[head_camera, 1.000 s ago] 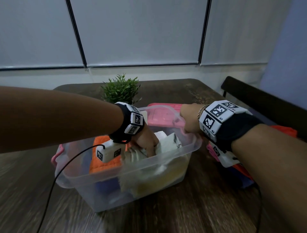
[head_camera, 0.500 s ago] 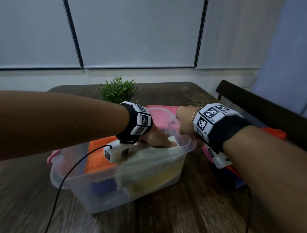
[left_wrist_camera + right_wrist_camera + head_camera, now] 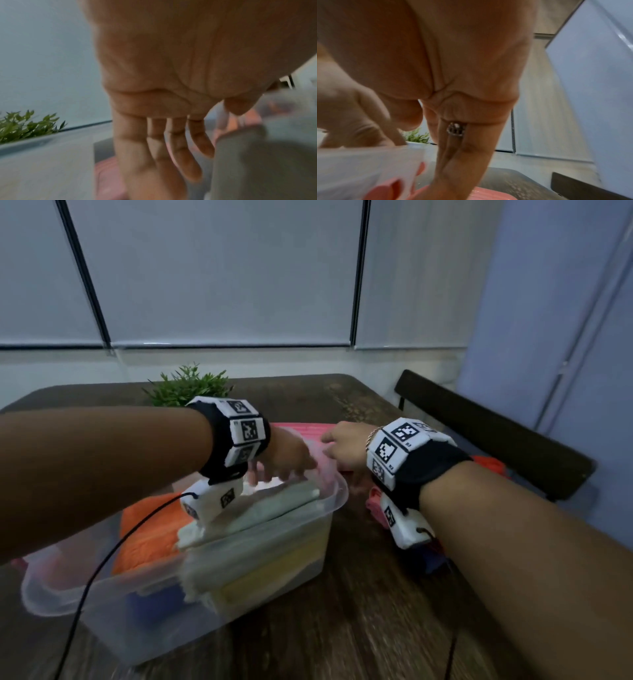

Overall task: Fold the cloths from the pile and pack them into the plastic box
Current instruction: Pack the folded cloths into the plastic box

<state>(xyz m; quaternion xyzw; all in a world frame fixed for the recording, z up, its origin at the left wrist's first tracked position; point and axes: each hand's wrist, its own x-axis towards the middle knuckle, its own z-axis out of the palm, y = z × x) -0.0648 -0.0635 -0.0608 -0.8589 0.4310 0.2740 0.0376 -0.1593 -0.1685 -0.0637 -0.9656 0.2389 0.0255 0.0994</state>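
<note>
The clear plastic box point(image 3: 274, 573) stands on the dark wooden table with folded cloths inside. A white cloth point(image 3: 270, 508) lies on top at its right end, an orange cloth point(image 3: 150, 529) to the left, and yellow and blue ones below. My left hand point(image 3: 287, 462) hovers over the box's far right end; in the left wrist view its fingers point(image 3: 171, 148) are straight and hold nothing, with the white cloth point(image 3: 257, 162) beside them. My right hand point(image 3: 342, 446) is just beyond the box's rim point(image 3: 359, 162), fingers point(image 3: 453, 148) stretched out, holding nothing.
A pink lid point(image 3: 301, 428) lies flat behind the box. The pile of loose cloths point(image 3: 373, 503) sits under my right forearm, with an orange one point(image 3: 489, 463) further right. A small green plant point(image 3: 188, 386) stands at the back, and a dark chair back point(image 3: 496, 433) lines the right edge.
My left hand has risen from the white cloth it was pressing into the box. My right hand has let go of the box's rim and opened. The view has tilted upward.
</note>
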